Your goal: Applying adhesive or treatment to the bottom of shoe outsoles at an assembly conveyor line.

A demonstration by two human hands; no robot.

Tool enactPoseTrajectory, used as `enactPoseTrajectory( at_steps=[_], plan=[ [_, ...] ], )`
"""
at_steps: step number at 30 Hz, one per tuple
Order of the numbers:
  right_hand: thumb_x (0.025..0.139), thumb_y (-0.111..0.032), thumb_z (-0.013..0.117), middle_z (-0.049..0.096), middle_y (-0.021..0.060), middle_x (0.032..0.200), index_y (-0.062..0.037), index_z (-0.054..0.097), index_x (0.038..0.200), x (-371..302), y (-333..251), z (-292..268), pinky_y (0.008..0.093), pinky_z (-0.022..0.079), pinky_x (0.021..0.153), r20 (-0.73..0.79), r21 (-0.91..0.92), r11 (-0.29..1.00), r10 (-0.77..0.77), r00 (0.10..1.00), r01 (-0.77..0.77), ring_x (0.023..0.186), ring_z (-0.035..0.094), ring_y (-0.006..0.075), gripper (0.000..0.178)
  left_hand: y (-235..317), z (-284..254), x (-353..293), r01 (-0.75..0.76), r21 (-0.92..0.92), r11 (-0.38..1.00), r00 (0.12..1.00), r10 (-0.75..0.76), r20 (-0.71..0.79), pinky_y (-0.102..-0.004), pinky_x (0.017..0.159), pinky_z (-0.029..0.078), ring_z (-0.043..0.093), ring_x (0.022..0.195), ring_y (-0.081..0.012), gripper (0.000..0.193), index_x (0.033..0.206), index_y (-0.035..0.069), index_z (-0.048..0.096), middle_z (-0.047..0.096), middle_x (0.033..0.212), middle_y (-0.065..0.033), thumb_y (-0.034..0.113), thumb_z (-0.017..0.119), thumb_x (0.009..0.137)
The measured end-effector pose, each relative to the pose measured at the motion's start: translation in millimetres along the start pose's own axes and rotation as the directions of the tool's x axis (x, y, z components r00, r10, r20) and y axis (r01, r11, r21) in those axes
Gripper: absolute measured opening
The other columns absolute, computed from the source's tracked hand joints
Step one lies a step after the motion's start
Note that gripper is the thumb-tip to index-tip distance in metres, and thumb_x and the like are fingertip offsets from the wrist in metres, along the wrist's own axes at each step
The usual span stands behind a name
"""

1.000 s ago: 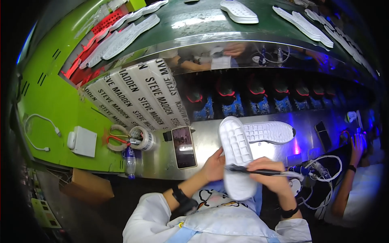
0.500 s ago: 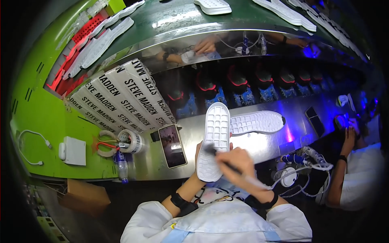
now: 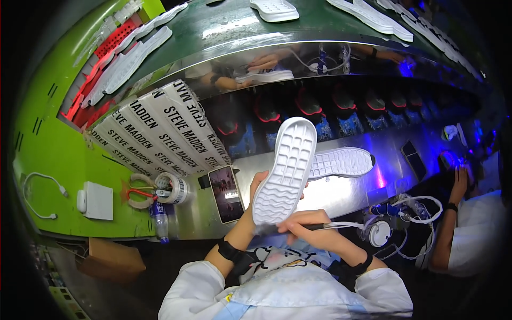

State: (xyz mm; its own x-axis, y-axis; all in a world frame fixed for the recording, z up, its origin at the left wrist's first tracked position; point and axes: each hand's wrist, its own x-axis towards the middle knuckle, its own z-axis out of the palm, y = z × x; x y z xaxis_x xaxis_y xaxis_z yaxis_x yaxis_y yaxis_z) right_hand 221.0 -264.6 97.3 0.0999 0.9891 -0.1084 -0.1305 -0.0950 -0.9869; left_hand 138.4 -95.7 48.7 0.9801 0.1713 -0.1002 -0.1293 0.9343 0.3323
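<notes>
My left hand [image 3: 258, 184] holds a white shoe sole [image 3: 288, 165] from behind, its gridded and wavy face turned toward me. It stands tilted, the toe end up and leaning right; most of the fingers are hidden behind it. In my right hand [image 3: 310, 223] is a dark-handled brush [image 3: 317, 226] with a pale tube running from its back end. Its blurred dark bristles are at the sole's lower end; whether they touch, I cannot tell. A second white sole [image 3: 344, 161] lies on the metal bench beyond, partly covered by the held one.
A phone [image 3: 226, 196] lies left of my hands, beside tape rolls [image 3: 176, 188], scissors [image 3: 140, 193] and a bottle [image 3: 160, 220]. A patterned box [image 3: 160, 128] stands behind them. Right are coiled tubing [image 3: 434, 213] and a co-worker's arm [image 3: 453, 200]. More soles [image 3: 368, 18] sit on the green belt [image 3: 224, 26].
The sole has tilted to the right and shifted slightly up. My right hand has moved the brush from the sole's middle down to its lower end.
</notes>
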Motion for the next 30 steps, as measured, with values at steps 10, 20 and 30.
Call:
enactPoseTrajectory(
  at_steps=[10, 20, 30],
  plan=[
    [0.084, -0.006, 0.060, 0.066, 0.0135, 0.090, 0.0019, 0.066, 0.087, -2, -21, -18, 0.0260, 0.051, 0.063, 0.127, -0.372, 0.872, -0.293, 0.948, 0.319, 0.073, 0.065, 0.0184, 0.011, 6, 18, 6, 0.359, 0.113, 0.926, 0.931, -0.348, -0.111, -0.0373, 0.094, 0.046, 0.060, 0.104, -0.0311, 0.061, 0.122, -0.008, 0.049, 0.058, 0.118, -0.0228, 0.032, 0.045, 0.077],
    [0.079, -0.006, 0.064, 0.061, 0.0101, 0.080, 0.0006, 0.063, 0.083, -9, -31, -16, 0.0312, 0.050, 0.059, 0.217, -0.457, 0.736, -0.453, 0.865, 0.500, 0.066, 0.062, 0.0244, 0.008, -11, 5, -17, 0.225, 0.684, 0.693, 0.965, -0.254, -0.060, -0.0262, 0.100, 0.036, 0.044, 0.118, -0.0141, 0.036, 0.124, 0.006, 0.052, 0.047, 0.128, -0.0050, 0.003, 0.043, 0.089],
    [0.083, -0.006, 0.059, 0.065, 0.0115, 0.087, 0.0022, 0.066, 0.083, -27, -19, -57, 0.0291, 0.050, 0.068, 0.266, -0.553, 0.765, -0.214, 0.940, 0.331, 0.076, 0.064, 0.0212, 0.011, 21, 66, -9, 0.593, 0.490, 0.640, 0.798, -0.381, -0.467, -0.0225, 0.079, 0.046, 0.058, 0.094, -0.0122, 0.036, 0.112, 0.003, 0.060, 0.060, 0.108, -0.0062, 0.027, 0.059, 0.085]
  ],
)
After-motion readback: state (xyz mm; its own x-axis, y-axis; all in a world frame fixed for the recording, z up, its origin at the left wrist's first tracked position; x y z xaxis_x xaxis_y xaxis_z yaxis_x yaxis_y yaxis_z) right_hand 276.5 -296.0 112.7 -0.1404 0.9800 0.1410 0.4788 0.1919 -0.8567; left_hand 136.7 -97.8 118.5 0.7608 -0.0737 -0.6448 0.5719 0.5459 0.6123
